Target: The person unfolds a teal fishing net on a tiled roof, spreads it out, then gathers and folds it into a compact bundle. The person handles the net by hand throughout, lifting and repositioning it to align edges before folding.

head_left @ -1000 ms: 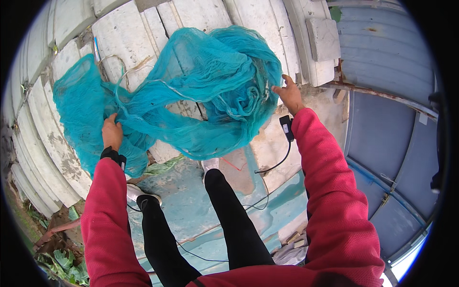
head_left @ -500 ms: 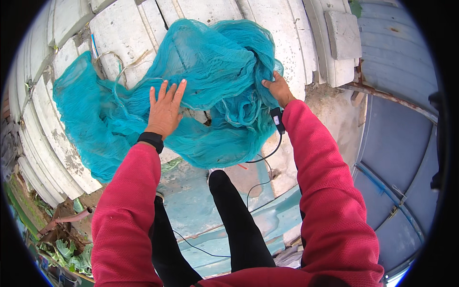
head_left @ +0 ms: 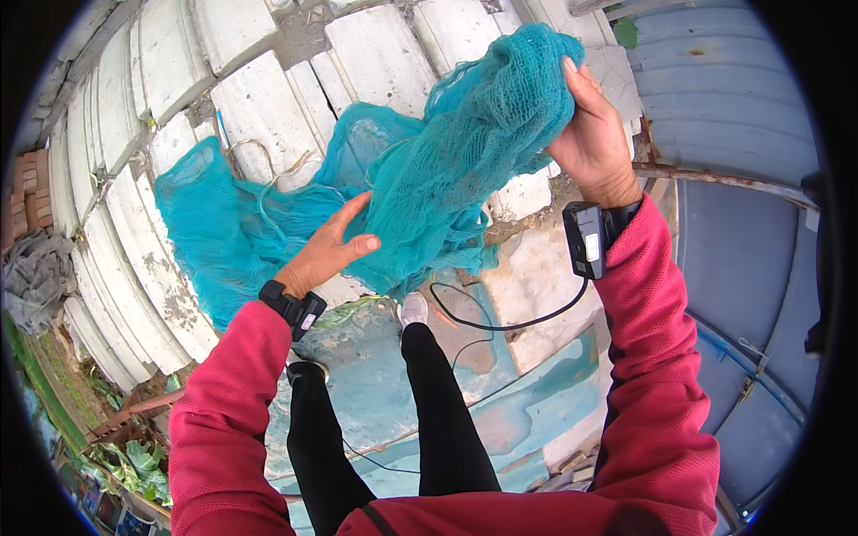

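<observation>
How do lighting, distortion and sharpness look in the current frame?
Head view: soft, even daylight, with no hard shadows on the pale slabs; head view: slab edges bow at left, and black surrounds the round image; head view: the teal net shows clear mesh near the right hand, and the left hand looks reasonably sharp.

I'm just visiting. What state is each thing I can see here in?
Teal netting: bunched; one end held up, the other spread over the slabs.
Right hand: closed on the netting's raised end.
Left hand: open, fingertips at the netting; touch unclear.
Pale slabs: lying side by side, stained.
Grey sheet: crumpled.
Black cable: plugged end unclear, loosely curved.
Metal bar: rusty.
</observation>
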A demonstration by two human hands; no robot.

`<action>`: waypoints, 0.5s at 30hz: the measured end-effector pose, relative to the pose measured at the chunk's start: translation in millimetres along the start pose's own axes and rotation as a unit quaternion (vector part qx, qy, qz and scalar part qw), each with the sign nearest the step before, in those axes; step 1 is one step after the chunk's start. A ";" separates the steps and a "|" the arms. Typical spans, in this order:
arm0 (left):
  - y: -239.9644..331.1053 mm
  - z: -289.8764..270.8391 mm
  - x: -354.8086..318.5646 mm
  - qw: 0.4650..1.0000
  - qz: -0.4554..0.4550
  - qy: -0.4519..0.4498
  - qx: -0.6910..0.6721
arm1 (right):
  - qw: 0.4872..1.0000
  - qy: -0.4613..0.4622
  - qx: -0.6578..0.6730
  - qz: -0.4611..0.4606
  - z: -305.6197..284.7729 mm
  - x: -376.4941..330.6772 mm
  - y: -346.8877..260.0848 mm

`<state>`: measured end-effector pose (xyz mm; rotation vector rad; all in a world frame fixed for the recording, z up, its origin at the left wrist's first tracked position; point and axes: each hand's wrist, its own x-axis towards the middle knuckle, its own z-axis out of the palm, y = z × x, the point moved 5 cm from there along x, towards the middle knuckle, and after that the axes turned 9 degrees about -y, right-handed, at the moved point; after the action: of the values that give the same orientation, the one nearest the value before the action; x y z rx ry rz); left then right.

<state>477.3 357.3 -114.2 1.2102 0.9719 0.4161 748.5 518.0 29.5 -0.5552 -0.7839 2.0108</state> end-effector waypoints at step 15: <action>88.6 -13.4 -140.4 0.986 0.055 0.045 0.151 | 0.794 0.281 -0.181 0.508 -83.1 -220.9 142.9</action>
<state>408.0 292.9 22.9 1.5351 1.0750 0.4238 832.8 296.3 -111.5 -2.0442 -0.5054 2.3659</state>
